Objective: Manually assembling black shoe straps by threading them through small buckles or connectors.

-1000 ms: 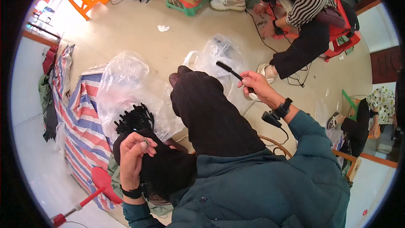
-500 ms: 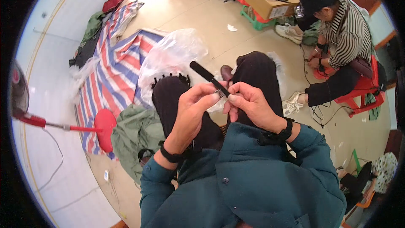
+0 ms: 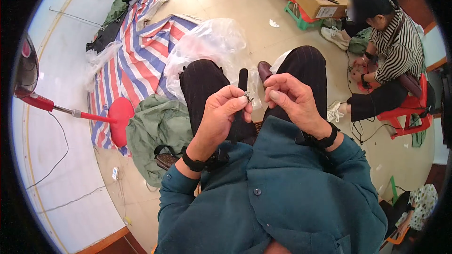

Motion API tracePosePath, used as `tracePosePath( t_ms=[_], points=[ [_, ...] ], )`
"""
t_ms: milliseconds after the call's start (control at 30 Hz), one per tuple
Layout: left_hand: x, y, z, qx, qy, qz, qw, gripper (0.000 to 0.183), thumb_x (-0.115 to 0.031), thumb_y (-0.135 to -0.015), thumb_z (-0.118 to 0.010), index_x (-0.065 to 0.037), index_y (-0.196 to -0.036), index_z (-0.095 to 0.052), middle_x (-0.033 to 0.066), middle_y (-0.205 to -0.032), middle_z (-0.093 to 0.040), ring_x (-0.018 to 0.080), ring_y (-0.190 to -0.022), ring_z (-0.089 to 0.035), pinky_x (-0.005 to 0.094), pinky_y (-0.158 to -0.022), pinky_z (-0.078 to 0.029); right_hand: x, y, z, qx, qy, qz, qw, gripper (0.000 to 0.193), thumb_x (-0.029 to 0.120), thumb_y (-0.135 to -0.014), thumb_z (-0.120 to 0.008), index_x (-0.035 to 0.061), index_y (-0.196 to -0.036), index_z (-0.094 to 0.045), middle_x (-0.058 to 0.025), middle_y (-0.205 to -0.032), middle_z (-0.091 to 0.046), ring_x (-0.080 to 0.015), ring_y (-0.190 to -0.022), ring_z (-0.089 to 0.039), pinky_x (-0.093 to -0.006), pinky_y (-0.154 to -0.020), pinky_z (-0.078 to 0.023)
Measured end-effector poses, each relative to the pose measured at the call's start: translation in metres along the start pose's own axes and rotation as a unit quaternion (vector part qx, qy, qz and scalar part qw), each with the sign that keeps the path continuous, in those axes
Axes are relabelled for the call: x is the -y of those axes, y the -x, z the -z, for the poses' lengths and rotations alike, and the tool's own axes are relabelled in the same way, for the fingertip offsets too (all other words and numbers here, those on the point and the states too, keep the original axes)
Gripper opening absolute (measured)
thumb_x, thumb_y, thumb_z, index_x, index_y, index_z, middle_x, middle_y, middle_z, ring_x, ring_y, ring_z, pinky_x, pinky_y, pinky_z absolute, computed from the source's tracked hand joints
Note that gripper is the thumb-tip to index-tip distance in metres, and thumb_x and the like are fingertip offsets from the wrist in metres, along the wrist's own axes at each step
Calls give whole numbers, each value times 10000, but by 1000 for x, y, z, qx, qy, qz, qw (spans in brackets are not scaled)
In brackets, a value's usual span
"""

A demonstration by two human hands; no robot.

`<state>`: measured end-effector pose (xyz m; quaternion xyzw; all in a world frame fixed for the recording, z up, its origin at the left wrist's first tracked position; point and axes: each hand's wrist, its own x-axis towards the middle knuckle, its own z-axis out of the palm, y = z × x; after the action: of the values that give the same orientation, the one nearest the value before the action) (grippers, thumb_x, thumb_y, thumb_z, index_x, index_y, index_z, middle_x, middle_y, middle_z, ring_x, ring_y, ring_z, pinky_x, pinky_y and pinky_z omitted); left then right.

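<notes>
The left hand point(image 3: 221, 113) pinched a small metal clip point(image 3: 248, 96) at its fingertips and steadied a slim black bar point(image 3: 242, 81) that stood upright above the knees; the right hand point(image 3: 292, 101) hovered just beside it, fingers loosely curled, holding nothing that showed. The clip sat only at the fingertips, so a slip could have dropped it into the lap or onto the clear plastic bags point(image 3: 212, 47) beyond the knees, where it would have been hard to spot; the bar, lightly held, might also have tilted away.
</notes>
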<state>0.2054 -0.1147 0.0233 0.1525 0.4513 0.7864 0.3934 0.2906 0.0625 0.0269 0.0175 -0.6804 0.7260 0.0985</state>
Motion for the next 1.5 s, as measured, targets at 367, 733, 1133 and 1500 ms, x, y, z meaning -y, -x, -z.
tracePosePath(
  t_ms=[367,733,1133,1500],
  points=[
    [6,2,-14,15,-114,41,992,91,-70,-841,-550,20,-855,-564,65,-721,-599,93,-589,-547,214,-562,-449,-5,8,0,70,150,94,982,240,20,-791,-600,29,-1029,-568,-24,-724,-549,-77,-644,-518,-226,-588,-437],
    [13,5,-14,28,-40,50,998,155,-80,-865,-486,27,-948,-563,95,-789,-598,132,-652,-563,241,-597,-461,-7,18,9,43,-81,-67,994,188,17,-844,-555,-43,-1022,-553,-47,-812,-612,-74,-717,-574,-195,-647,-474],
    [10,9,-25,-34,-159,-36,986,546,-53,-820,-480,38,-1310,-257,155,-793,-600,140,-508,-523,211,-460,-420,-8,20,11,33,-52,-32,998,218,0,-835,-559,-28,-1050,-541,-49,-841,-613,-72,-749,-584,-192,-671,-478],
    [28,13,-13,-103,-461,-153,868,216,-19,-816,-484,10,-997,-599,39,-662,-548,65,-557,-468,203,-510,-367,-5,23,9,-9,-2,-26,1000,222,2,-797,-604,0,-1016,-566,-21,-792,-571,-73,-716,-588,-189,-631,-470]
  ],
)
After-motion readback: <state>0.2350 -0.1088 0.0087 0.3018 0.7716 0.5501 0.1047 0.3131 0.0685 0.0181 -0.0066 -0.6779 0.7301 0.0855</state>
